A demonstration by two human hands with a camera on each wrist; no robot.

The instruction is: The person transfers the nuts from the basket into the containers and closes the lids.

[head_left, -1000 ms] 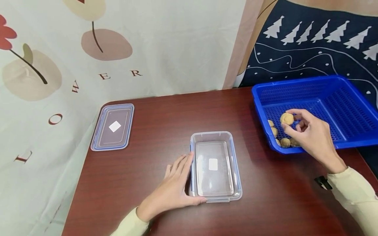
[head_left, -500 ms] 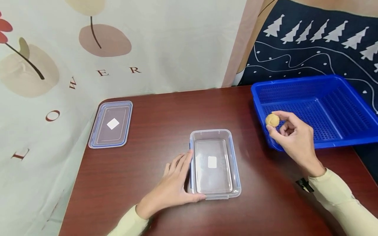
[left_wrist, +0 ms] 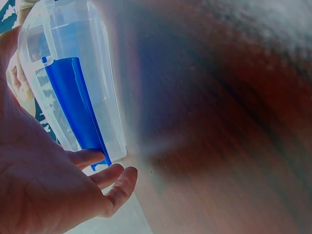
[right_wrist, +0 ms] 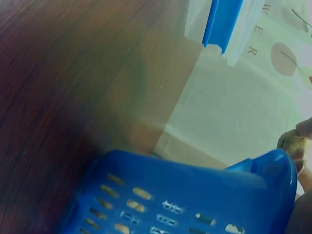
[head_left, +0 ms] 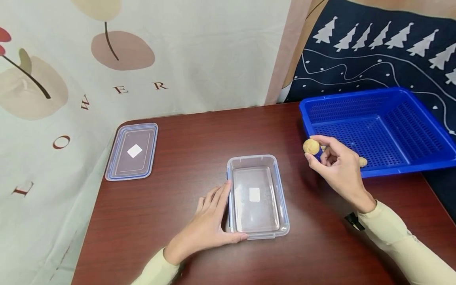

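Observation:
My right hand (head_left: 337,168) pinches a round, tan, walnut-like ball (head_left: 311,146) between thumb and fingertips, over the left rim of the blue basket (head_left: 402,171). In the right wrist view the ball (right_wrist: 291,142) shows at the right edge, partly behind the fingers. My left hand (head_left: 210,221) rests against a clear plastic container (head_left: 281,194), fingers along its left side and thumb at its front rim. The container has no lid on, and a white square label shows at its bottom. A blue side clip (left_wrist: 75,102) stands out beside the fingers in the left wrist view.
A clear lid (head_left: 132,154) with a blue seal lies at the table's far left. More tan balls, such as one ball (head_left: 362,162), lie in the basket near its front edge, partly hidden by my right hand. A printed curtain (head_left: 199,55) hangs behind the table.
My right hand has carried the pinched ball leftward from inside the basket to its left rim. My left hand keeps its place at the container.

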